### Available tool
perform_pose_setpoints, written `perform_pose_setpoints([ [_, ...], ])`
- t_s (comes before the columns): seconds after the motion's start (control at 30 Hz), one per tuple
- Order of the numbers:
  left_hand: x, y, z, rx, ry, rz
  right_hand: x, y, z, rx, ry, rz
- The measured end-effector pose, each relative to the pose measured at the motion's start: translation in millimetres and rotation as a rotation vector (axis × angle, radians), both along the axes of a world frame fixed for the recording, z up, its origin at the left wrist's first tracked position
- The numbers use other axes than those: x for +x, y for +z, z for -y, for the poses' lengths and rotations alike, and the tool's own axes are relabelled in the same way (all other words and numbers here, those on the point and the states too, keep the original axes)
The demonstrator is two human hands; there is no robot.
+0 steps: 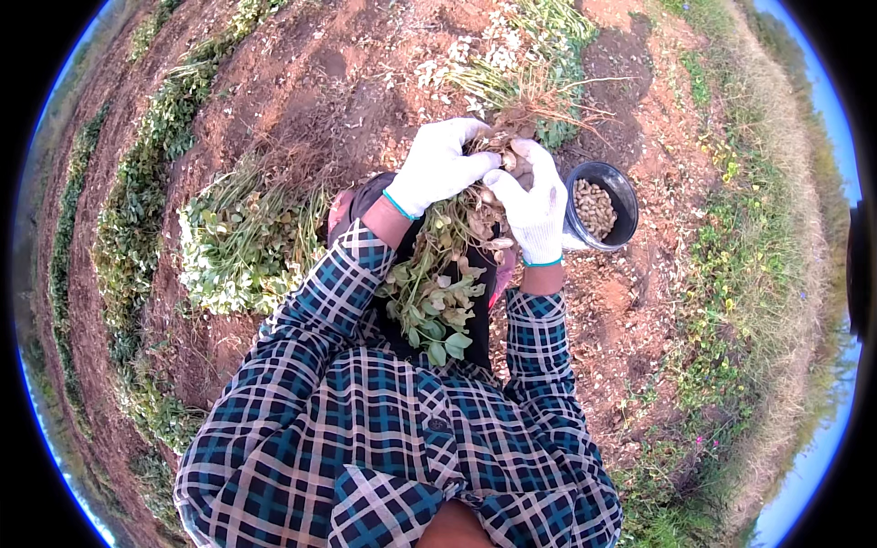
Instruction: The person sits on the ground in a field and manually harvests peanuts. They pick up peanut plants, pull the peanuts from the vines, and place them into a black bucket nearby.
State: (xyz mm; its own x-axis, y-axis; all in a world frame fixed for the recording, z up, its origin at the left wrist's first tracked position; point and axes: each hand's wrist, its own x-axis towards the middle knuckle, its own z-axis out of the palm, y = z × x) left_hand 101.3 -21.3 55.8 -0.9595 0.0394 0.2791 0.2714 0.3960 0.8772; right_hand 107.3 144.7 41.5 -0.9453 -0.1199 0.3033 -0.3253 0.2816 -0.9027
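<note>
Across my lap lies a pulled-up peanut plant [438, 288], its leaves towards my body and its roots away from me. My left hand [442, 164], in a white knit glove with a green cuff edge, grips the plant near its pods and roots. Facing it, my right hand [534, 198], gloved the same way, has thumb and fingers closed around peanut pods [508, 161] on the plant. Some pods hang below the right thumb. Just right of that hand stands a dark bucket [627, 236] partly filled with picked peanuts [593, 209].
Another heap of uprooted peanut plants [240, 240] lies on the soil to my left. Beyond my hands is a pile of plants with pods and roots [521, 61]. Leafy crop rows [147, 178] run along the left; grass and weeds [733, 260] border the right.
</note>
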Motion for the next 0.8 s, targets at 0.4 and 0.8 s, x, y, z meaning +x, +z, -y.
perform_pose_setpoints([
  [0.4,-3,-7,10,0.092,-0.060,0.001,-13,-37,-2,-1.215,0.348,0.450],
  [0.8,-1,-9,0,0.019,0.063,-0.031,16,15,-9,0.004,0.140,0.074],
])
